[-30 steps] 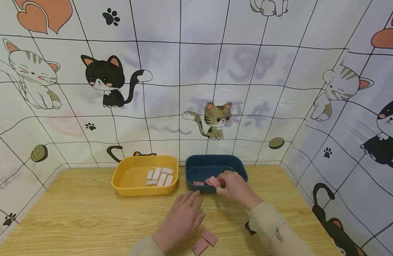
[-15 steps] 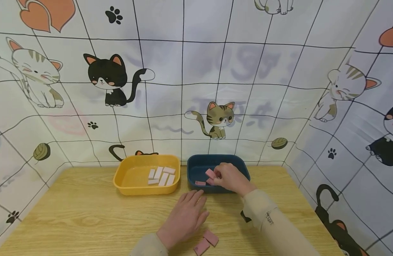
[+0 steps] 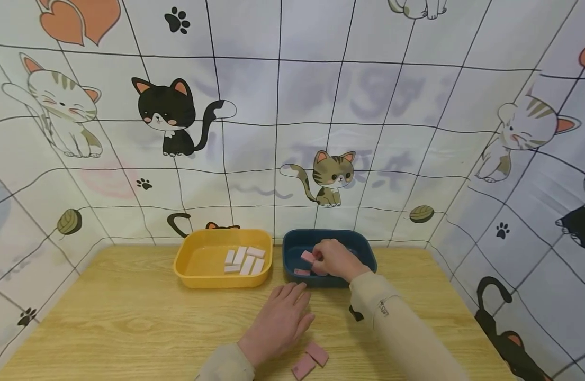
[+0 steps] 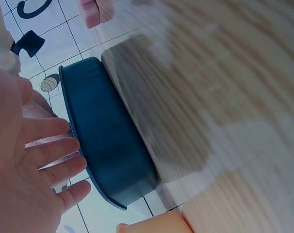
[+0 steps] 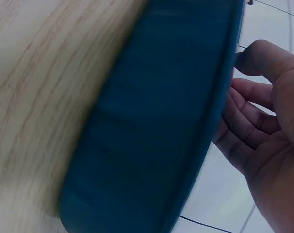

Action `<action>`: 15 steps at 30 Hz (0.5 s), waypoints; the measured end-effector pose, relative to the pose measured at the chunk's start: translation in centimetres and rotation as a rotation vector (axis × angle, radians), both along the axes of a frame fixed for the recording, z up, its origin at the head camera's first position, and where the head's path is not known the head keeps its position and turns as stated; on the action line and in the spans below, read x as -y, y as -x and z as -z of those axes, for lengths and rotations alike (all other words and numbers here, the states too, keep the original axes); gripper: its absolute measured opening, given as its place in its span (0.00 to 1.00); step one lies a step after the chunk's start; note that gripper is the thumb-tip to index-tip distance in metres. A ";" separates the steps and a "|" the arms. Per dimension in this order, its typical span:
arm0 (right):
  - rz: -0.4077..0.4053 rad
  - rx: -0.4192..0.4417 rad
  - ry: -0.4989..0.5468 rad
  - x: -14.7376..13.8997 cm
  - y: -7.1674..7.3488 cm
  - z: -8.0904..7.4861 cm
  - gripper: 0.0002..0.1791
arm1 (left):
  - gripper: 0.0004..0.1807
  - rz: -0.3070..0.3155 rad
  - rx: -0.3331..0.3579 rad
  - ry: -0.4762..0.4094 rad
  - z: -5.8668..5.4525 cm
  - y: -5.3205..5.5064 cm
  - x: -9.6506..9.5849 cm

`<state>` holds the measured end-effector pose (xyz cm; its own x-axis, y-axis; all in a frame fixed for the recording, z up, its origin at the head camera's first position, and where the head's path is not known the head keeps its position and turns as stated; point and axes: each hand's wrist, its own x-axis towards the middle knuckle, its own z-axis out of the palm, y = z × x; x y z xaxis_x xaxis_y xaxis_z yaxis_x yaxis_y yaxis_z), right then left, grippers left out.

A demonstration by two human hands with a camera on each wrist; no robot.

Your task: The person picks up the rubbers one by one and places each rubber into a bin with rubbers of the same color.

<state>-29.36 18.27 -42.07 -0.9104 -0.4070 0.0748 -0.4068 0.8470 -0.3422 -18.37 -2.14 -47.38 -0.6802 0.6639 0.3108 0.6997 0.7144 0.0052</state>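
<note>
My right hand [image 3: 339,260] reaches over the front rim into a dark blue plastic tray [image 3: 332,283], pinching a pink rectangular block [image 3: 307,256] between thumb and fingers. Another pink block [image 3: 301,272] lies inside the tray, and the hand partly covers more pink below it. In the right wrist view the tray's wall hides the fingertips. My left hand [image 3: 279,320] holds nothing; its fingers are stretched out, palm down, with the tips near the tray's front wall. Two pink blocks, one in front [image 3: 303,366] and one behind [image 3: 317,353], lie on the table beside the left hand.
A yellow tray [image 3: 194,278] with several white blocks [image 3: 246,264] stands just left of the blue one. Both sit at the back of the wood-grain table [image 3: 130,323], against a cloth wall [image 3: 254,148] printed with cats. A similar cloth rises on the right.
My right hand has moved slightly left over the blue tray, with the pinched pink block farther back and left. The left hand stays in place. The head view has shifted slightly.
</note>
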 end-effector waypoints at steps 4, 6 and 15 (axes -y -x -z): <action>0.014 0.002 0.007 0.4 0.8 0.9 0.04 | 0.26 -0.004 0.010 0.005 0.1 0.1 0.0; 0.031 0.015 0.006 0.6 1.2 1.3 0.04 | 0.26 -0.004 0.016 0.008 0.0 0.1 0.0; 0.075 0.115 -0.008 2.2 2.4 2.6 0.06 | 0.25 -0.011 0.013 0.015 -0.2 -0.1 0.4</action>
<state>-31.76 16.10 -44.70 -0.9408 -0.3372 -0.0348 -0.3002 0.8765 -0.3763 -18.29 -2.54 -47.23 -0.6912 0.6609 0.2923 0.6918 0.7221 0.0034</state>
